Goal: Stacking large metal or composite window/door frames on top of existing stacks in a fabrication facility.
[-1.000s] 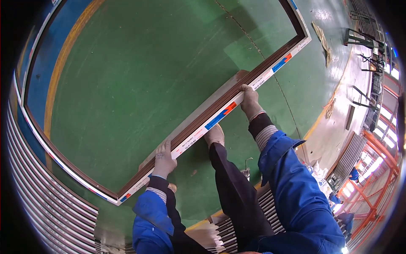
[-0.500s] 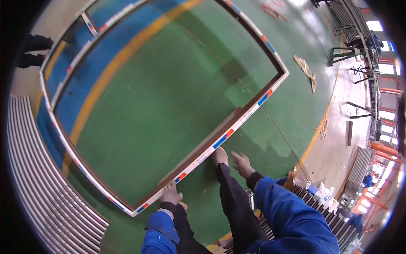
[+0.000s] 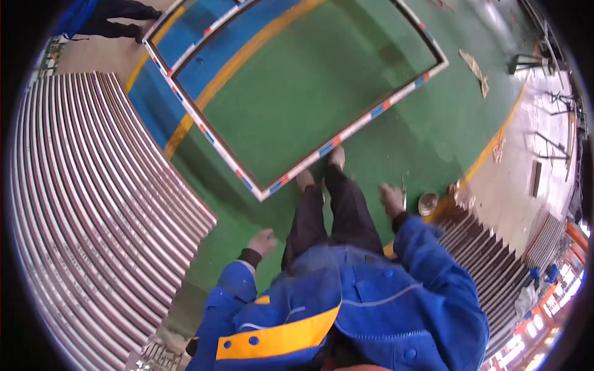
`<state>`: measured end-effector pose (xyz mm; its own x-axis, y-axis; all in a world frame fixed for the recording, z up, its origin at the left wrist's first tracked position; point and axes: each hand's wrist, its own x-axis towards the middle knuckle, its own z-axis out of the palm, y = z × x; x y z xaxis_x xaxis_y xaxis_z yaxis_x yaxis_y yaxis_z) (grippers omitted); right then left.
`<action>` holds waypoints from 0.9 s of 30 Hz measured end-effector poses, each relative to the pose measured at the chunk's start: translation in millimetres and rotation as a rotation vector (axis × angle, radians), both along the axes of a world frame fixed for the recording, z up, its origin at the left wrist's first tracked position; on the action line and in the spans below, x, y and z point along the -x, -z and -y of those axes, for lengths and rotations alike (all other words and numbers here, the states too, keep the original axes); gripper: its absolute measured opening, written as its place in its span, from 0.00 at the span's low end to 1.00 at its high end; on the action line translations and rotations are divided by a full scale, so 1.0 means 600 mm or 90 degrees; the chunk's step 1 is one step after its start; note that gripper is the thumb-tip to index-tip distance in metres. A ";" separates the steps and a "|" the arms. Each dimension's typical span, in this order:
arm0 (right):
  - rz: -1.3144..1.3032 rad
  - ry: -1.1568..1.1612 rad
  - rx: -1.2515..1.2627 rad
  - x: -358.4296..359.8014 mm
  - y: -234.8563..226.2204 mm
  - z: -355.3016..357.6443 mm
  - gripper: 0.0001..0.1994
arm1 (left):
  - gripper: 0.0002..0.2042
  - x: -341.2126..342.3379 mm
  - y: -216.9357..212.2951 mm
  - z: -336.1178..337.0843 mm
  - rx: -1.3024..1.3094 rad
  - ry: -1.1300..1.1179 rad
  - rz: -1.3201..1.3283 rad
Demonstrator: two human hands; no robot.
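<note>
"Where were the person's hands?"

"Both were low, in front of the blue jacket [image 3: 371, 290]: the left hand [image 3: 262, 242] out to one side of the dark trousers [image 3: 309, 216], the right hand [image 3: 391, 199] out to the other, a little farther forward."

"Were the fingers gripping anything?"

"Nothing showed in either hand. Both sets of fingers looked loosely open and slightly curled, though blur made the exact bend hard to judge."

"And the frame?"

"The big rectangular frame [image 3: 354, 127], white outside and dark brown within, with blue and red labels, was ahead of the fingers and apart from them. Its nearest corner was straight beyond the left fingers; from there one long side slanted away past the shoes [image 3: 336, 157] and reached farther out than the right fingers."

"What surrounded them?"

"Green floor [image 3: 278, 99] spread beyond the fingers, crossed by a curved yellow stripe [image 3: 247, 52]. Well to the left of the left fingers was a broad row of pale metal profiles [image 3: 105, 204]. Just right of the right fingers was a round container [image 3: 427, 203], and behind it, nearer the body, dark profiles [image 3: 476, 266]."

"Anyone else?"

"A co-worker [image 3: 117, 9], far beyond the left fingers, with a foot close to the frame's far-left side."
</note>
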<state>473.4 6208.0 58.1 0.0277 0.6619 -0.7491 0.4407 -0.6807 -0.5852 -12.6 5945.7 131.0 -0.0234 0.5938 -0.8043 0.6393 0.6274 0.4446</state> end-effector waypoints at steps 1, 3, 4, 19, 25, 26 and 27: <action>0.003 0.116 0.085 0.036 -0.025 0.011 0.27 | 0.20 0.012 -0.030 0.049 0.012 0.005 0.001; 0.006 0.230 0.144 0.046 -0.055 -0.021 0.32 | 0.18 0.007 -0.017 0.074 0.067 0.008 0.009; -0.007 0.232 0.136 0.056 -0.066 -0.024 0.37 | 0.18 0.011 -0.020 0.097 0.057 0.008 0.002; -0.257 -0.278 -0.121 0.407 -0.119 -0.033 0.16 | 0.26 -0.012 -0.186 0.385 -0.269 -0.467 -0.209; -0.559 -0.822 -0.540 0.920 -0.648 0.055 0.27 | 0.30 0.199 -0.559 0.383 -0.661 -0.533 -0.561; -0.606 -0.911 -0.678 0.990 -0.799 0.124 0.30 | 0.31 0.215 -0.662 0.393 -0.666 -0.498 -0.672; -0.666 -0.928 -0.827 1.056 -0.908 0.186 0.30 | 0.30 0.244 -0.734 0.414 -0.711 -0.437 -0.763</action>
